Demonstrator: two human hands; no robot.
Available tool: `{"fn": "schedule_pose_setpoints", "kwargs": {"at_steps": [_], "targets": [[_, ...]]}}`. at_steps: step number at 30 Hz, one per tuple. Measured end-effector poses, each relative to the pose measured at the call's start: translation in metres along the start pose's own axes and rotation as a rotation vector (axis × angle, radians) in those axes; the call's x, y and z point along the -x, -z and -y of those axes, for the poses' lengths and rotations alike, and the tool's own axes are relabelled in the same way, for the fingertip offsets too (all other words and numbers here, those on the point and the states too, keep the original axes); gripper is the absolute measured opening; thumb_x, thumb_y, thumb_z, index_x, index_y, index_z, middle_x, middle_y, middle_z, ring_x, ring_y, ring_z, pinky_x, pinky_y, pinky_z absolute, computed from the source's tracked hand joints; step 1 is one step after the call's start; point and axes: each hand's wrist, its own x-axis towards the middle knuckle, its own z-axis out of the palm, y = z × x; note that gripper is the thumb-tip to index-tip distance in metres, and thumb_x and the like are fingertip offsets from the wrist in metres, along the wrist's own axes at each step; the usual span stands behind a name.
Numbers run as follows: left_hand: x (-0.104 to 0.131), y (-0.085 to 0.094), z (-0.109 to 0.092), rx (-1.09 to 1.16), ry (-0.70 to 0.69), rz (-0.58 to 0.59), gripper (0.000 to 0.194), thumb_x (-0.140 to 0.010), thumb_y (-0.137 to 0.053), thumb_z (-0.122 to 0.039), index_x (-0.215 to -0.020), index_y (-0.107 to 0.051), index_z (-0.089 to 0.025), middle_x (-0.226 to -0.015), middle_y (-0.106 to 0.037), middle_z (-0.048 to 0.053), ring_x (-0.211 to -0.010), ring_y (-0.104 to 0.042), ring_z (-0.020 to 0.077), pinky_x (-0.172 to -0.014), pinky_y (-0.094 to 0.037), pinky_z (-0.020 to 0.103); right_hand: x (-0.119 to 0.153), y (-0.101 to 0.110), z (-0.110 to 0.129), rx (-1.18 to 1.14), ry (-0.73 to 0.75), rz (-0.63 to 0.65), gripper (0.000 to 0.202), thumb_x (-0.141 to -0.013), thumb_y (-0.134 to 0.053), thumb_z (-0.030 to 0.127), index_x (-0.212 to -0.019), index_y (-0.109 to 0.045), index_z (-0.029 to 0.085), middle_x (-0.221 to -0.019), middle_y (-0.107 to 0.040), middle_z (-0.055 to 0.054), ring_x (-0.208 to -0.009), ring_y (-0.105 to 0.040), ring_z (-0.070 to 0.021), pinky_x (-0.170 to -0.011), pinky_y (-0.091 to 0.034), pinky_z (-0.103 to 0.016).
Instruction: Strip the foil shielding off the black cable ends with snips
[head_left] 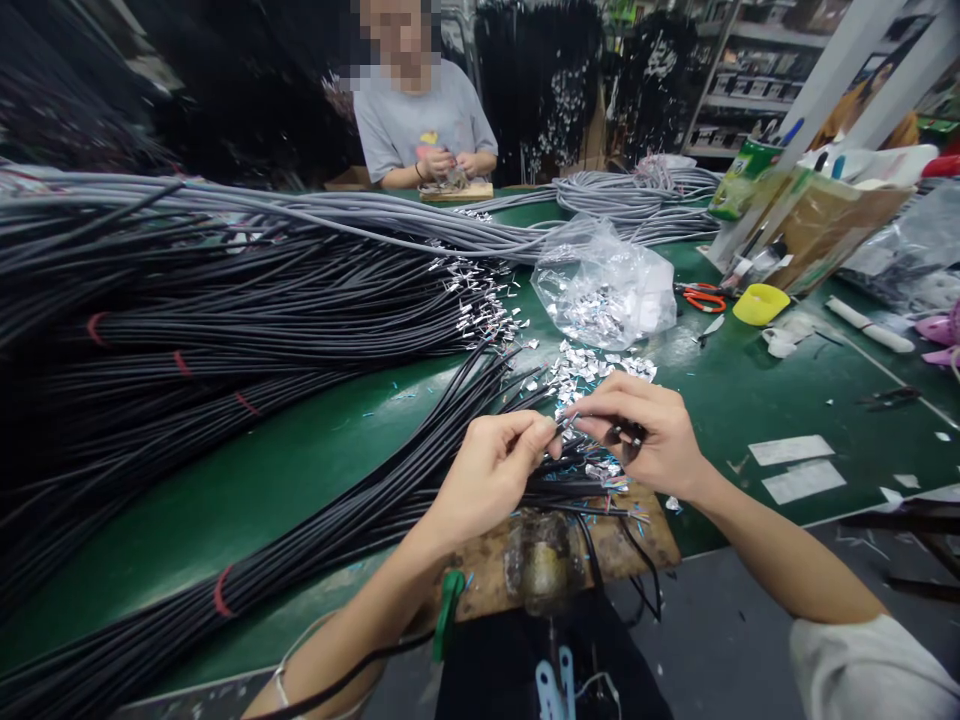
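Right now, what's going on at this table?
The left hand pinches a cable end, and the right hand, holding a dark object, has its fingers at the tip. Black cable bundles lie to the left on the green table, with silvery scraps beyond the hands. Across it, another person handles something unclear.

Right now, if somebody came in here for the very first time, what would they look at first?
Probably the huge heap of black cables sweeping across the left of the green table. Next, perhaps the shiny silver scraps just beyond the two hands in the middle, where the left hand pinches a thin cable end near the right hand's fingertips. The bright yellow ring stands out farther right.
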Motion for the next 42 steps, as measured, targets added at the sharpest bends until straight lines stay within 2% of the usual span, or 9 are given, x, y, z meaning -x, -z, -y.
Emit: {"fn": "schedule_pose_setpoints", "kwargs": {"at_steps": [4, 11, 19, 23, 28, 31, 37, 39, 42], "targets": [[0.000, 0.000, 0.000, 0.036, 0.010, 0.005, 0.044, -0.086, -0.046, -0.050, -0.063, -0.056, -0.014, -0.049, -0.032, -0.005, -0.044, -0.024, 0.0067, -0.043, -0.017, 0.023, -0.001, -0.003, 0.002, -0.002, -0.046, 0.004, 0.015, -0.078, -0.058, 0.008, -0.088, -0.068, 0.014, -0.071, -0.061, -0.003, -0.062, -0.055, -0.0111, -0.056, -0.043, -0.025], [0.000, 0.000, -0.004, 0.100, -0.069, -0.119, 0.035, -0.077, -0.061, -0.046, -0.063, -0.061, -0.014, -0.054, -0.051, -0.001, -0.047, -0.036, 0.0073, -0.043, -0.026, 0.021, -0.002, -0.005, 0.003, -0.107, -0.114, -0.002, 0.014, -0.080, -0.059, 0.013, -0.088, -0.070, 0.018, -0.071, -0.064, -0.002, -0.063, -0.057, -0.0109, -0.056, -0.045, -0.024], [0.001, -0.002, -0.005, 0.068, -0.002, -0.075, 0.041, -0.083, -0.053, -0.048, -0.062, -0.061, -0.013, -0.045, -0.036, -0.005, -0.042, -0.025, 0.0060, -0.041, -0.018, 0.022, -0.002, -0.001, 0.004, -0.038, -0.060, -0.067, 0.017, -0.077, -0.061, 0.009, -0.088, -0.071, 0.017, -0.074, -0.066, -0.004, -0.063, -0.058, -0.0110, -0.056, -0.045, -0.025], [0.001, -0.002, -0.005, 0.026, -0.104, -0.123, 0.030, -0.081, -0.058, -0.038, -0.064, -0.061, -0.014, -0.053, -0.048, -0.002, -0.047, -0.037, 0.0073, -0.044, -0.026, 0.021, -0.003, -0.006, -0.001, -0.263, -0.340, -0.052, 0.007, -0.075, -0.065, 0.020, -0.073, -0.072, 0.018, -0.061, -0.062, 0.000, -0.053, -0.052, -0.0088, -0.050, -0.040, -0.023], [0.003, -0.003, -0.003, -0.139, -0.318, -0.249, 0.019, -0.079, -0.062, -0.024, -0.063, -0.056, -0.015, -0.062, -0.051, -0.001, -0.057, -0.046, 0.0093, -0.051, -0.036, 0.021, -0.001, -0.014, -0.008, -0.581, -0.750, 0.045, 0.022, -0.074, -0.067, 0.037, -0.075, -0.069, 0.015, -0.044, -0.041, 0.008, -0.037, -0.030, -0.0040, -0.035, -0.023, -0.019], [0.005, -0.004, -0.003, -0.281, -0.417, -0.352, 0.015, -0.079, -0.062, -0.019, -0.066, -0.056, -0.016, -0.064, -0.052, -0.001, -0.058, -0.047, 0.0094, -0.050, -0.035, 0.020, -0.002, -0.012, -0.001, -0.447, -0.648, 0.008, 0.032, -0.084, -0.056, 0.041, -0.069, -0.066, 0.015, -0.046, -0.043, 0.006, -0.040, -0.035, -0.0051, -0.038, -0.026, -0.020], [0.007, -0.008, -0.001, -0.317, -0.416, -0.448, 0.009, -0.079, -0.061, -0.019, -0.071, -0.060, -0.016, -0.065, -0.055, 0.000, -0.057, -0.050, 0.0097, -0.047, -0.037, 0.020, 0.000, -0.009, 0.015, -0.138, -0.152, 0.080, 0.022, -0.085, -0.054, 0.021, -0.064, -0.060, 0.016, -0.057, -0.052, 0.002, -0.054, -0.045, -0.0081, -0.053, -0.037, -0.023], [0.007, -0.008, -0.001, -0.279, -0.402, -0.474, 0.007, -0.080, -0.061, -0.018, -0.074, -0.062, -0.016, -0.066, -0.056, 0.000, -0.057, -0.051, 0.0097, -0.048, -0.038, 0.020, 0.003, -0.011, 0.016, -0.177, -0.155, 0.119, 0.017, -0.084, -0.057, 0.021, -0.068, -0.063, 0.016, -0.059, -0.056, 0.002, -0.053, -0.047, -0.0079, -0.052, -0.038, -0.022], [0.008, -0.007, -0.001, -0.283, -0.460, -0.493, 0.004, -0.079, -0.062, -0.015, -0.075, -0.064, -0.017, -0.066, -0.057, 0.000, -0.058, -0.051, 0.0098, -0.048, -0.038, 0.020, 0.003, -0.010, 0.013, -0.218, -0.304, 0.014, 0.015, -0.083, -0.061, 0.031, -0.089, -0.066, 0.018, -0.075, -0.065, -0.001, -0.059, -0.054, -0.0090, -0.054, -0.042, -0.022]]}}
